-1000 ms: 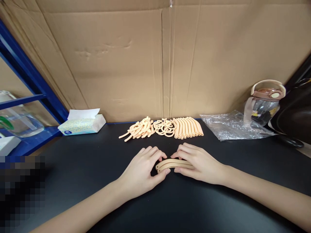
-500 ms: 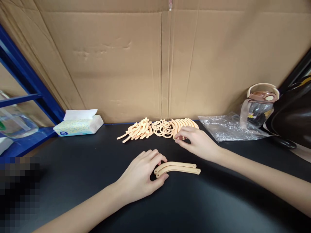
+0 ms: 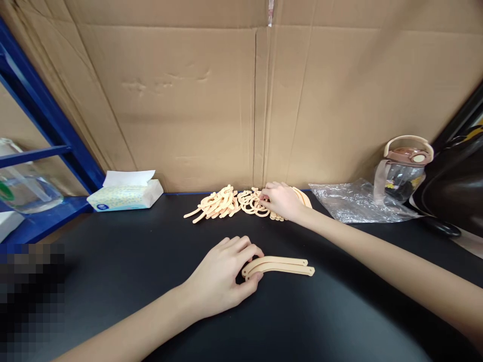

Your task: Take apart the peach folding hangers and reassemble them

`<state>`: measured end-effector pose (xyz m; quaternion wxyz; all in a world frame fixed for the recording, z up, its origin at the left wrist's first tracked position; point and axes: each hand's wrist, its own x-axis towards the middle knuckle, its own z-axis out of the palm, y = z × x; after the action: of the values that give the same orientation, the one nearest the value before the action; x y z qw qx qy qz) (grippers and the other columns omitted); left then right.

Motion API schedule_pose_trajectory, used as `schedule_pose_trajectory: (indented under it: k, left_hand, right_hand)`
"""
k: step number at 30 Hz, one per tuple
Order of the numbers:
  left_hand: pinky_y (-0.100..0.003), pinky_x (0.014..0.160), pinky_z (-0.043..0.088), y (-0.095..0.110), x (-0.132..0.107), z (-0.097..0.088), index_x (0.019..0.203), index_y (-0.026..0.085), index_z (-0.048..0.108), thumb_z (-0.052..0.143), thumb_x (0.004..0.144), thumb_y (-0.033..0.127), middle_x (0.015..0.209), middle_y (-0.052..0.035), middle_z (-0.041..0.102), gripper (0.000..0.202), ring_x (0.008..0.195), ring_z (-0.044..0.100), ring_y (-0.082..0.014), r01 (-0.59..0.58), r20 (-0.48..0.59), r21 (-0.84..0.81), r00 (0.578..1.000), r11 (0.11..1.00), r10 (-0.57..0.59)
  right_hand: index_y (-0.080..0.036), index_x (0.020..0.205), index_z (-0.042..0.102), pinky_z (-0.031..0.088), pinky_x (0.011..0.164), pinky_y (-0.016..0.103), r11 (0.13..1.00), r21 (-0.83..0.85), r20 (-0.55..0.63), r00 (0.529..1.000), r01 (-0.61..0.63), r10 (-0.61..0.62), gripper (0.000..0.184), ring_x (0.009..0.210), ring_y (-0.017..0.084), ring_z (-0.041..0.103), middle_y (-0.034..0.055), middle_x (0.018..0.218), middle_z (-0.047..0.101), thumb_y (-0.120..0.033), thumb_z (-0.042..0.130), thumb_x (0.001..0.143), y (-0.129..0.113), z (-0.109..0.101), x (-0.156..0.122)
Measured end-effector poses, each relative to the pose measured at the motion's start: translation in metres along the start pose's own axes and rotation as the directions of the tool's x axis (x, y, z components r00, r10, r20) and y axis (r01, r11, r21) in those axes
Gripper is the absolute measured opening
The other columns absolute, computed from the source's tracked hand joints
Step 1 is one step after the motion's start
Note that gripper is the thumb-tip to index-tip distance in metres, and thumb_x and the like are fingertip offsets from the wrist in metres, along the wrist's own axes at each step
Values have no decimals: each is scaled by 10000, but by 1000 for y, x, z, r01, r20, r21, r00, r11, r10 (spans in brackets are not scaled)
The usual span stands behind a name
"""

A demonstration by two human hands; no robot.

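Observation:
My left hand point(image 3: 228, 274) rests on the black table, its thumb and index finger closed around the left ends of two curved, light wood-coloured strips point(image 3: 283, 265). The strips lie side by side, with small holes at their ends. Farther back, my right hand point(image 3: 281, 198) reaches over a row of similar curved strips point(image 3: 301, 195), mostly covering it. Its fingertips are slightly apart at the right edge of a small heap of pale rings point(image 3: 249, 202); nothing shows between them. Left of the rings is a loose pile of pale curved pieces point(image 3: 217, 203).
A tissue pack point(image 3: 126, 193) sits at the back left, near a blue metal frame point(image 3: 71, 161). At the back right are a crumpled clear plastic bag point(image 3: 354, 201) and a drinking bottle point(image 3: 405, 173). A cardboard wall point(image 3: 196, 110) closes off the back of the table point(image 3: 151, 261).
My right hand has moved left and away from me, from the front of the strip row to the rings. My left hand stays at the two strips. The whole view has shifted slightly.

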<state>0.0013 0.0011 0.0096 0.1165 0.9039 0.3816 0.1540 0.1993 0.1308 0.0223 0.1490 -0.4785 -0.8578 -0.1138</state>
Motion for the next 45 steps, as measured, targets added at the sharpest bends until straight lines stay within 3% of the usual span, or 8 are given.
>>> schedule_pose_trajectory:
  k: [9,17,24,28,33,39,45]
  left_hand:
    - [-309,691,313,0,-1,2,998,238,561,527,864,248,851,20,539,139,729,492,-161,-8,5,-10,1000,1000,8]
    - [-305,684,317,-1,-2,3,1019,236,563,537,858,248,844,22,544,163,708,492,-154,-24,-9,-8,1000,1000,24]
    - [-293,706,336,-1,-2,-1,1184,315,547,519,883,217,914,21,535,318,748,526,-138,-81,28,-23,996,996,81]
    - [-291,703,346,1,-2,-1,1172,303,566,518,876,211,925,19,531,314,731,521,-129,-69,25,-35,997,997,70]
    - [-291,719,372,2,-3,1,1155,291,565,502,853,169,954,19,526,332,712,517,-124,-59,16,-45,998,997,60]
    - [-252,660,404,2,-3,1,1092,267,578,493,823,130,951,14,505,314,688,516,-115,-36,32,-91,999,995,39]
    - [-217,578,412,6,-4,0,1086,254,576,495,838,144,970,7,517,284,636,519,-95,1,35,-158,999,987,5]
  right_hand:
    - [-161,777,670,334,708,283,998,-1,14,998,-62,62,84,834,208,581,54,864,665,-165,651,859,-2,5,12]
    - [-176,703,689,342,675,259,988,123,11,995,-98,98,145,729,178,599,17,715,670,-85,631,799,-5,6,17]
    - [-185,779,708,358,695,263,966,252,-108,990,-61,91,97,769,170,585,0,748,665,-139,646,838,-2,-10,15]
    - [-197,774,698,356,723,278,955,297,-163,985,1,50,64,754,164,565,-20,707,632,-172,691,833,-4,-32,-1]
    - [-205,730,669,336,715,291,932,356,-217,976,72,8,116,707,153,548,-38,688,608,-141,713,815,-9,-49,-42]
    - [-192,723,625,360,735,285,890,428,-180,980,155,-84,152,654,126,510,-59,642,526,-114,734,796,-11,-33,-90]
    - [-192,715,617,370,711,288,905,405,-111,990,128,-90,164,649,136,500,-52,632,513,-114,743,787,-20,-20,-100]
